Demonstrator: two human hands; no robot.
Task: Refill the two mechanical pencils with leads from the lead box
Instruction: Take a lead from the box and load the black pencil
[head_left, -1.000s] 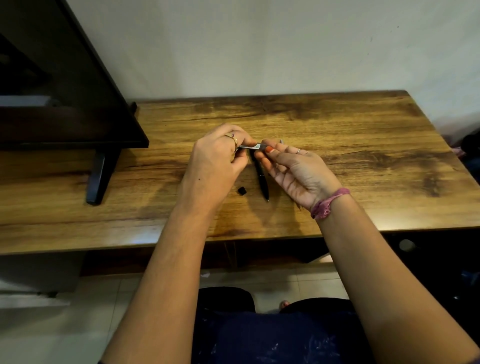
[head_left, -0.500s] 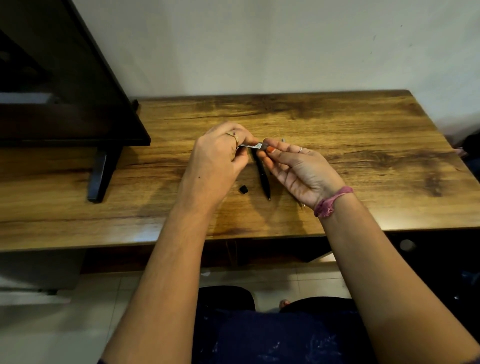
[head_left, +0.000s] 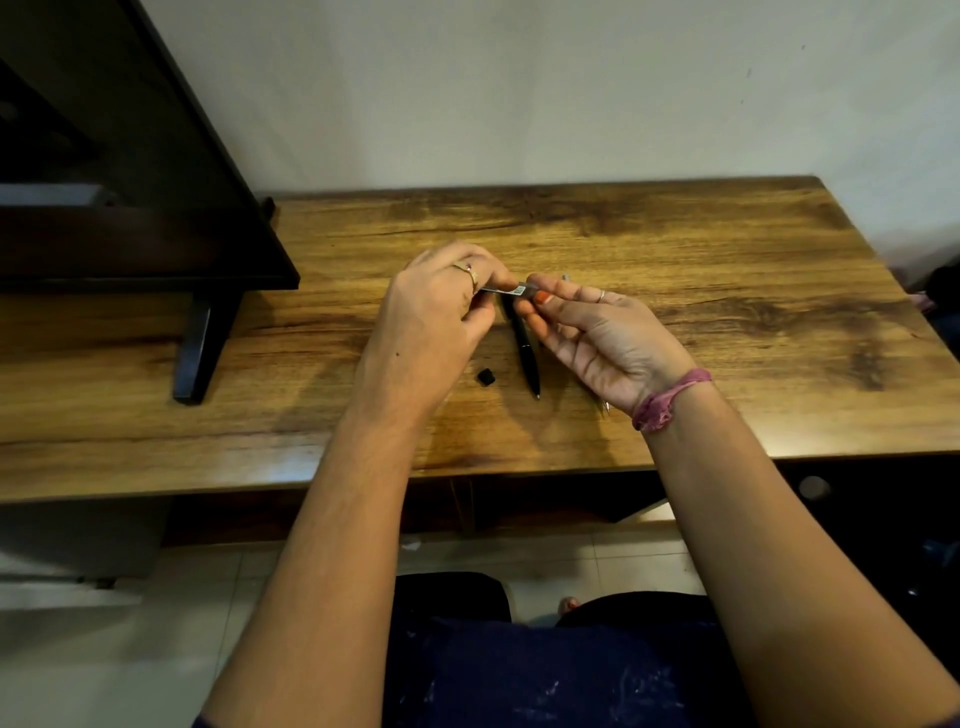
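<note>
- Head view, one frame only.
- Left hand (head_left: 426, 332) at frame centre, fingers curled, pinching the left end of the lead box (head_left: 511, 290), a thin grey case with a small printed label.
- Right hand (head_left: 602, 343) just right of centre, palm up, thumb and fingertips pinching the box's right end; the other fingers loosely bent.
- Box is held level, above the wooden desk (head_left: 701, 260), between the two hands.
- Black mechanical pencil (head_left: 524, 353) lies on the desk under the box, tip toward the lower edge of the frame, touching neither hand.
- Small black cap (head_left: 485, 376) on the desk just left of the pencil's tip, apart from it.
- A thin metal tip shows at the right wrist (head_left: 605, 406); can't tell what it is.
- Pink band (head_left: 667, 397) on the right wrist.
- Dark monitor (head_left: 130, 182) with stand in the upper left.
</note>
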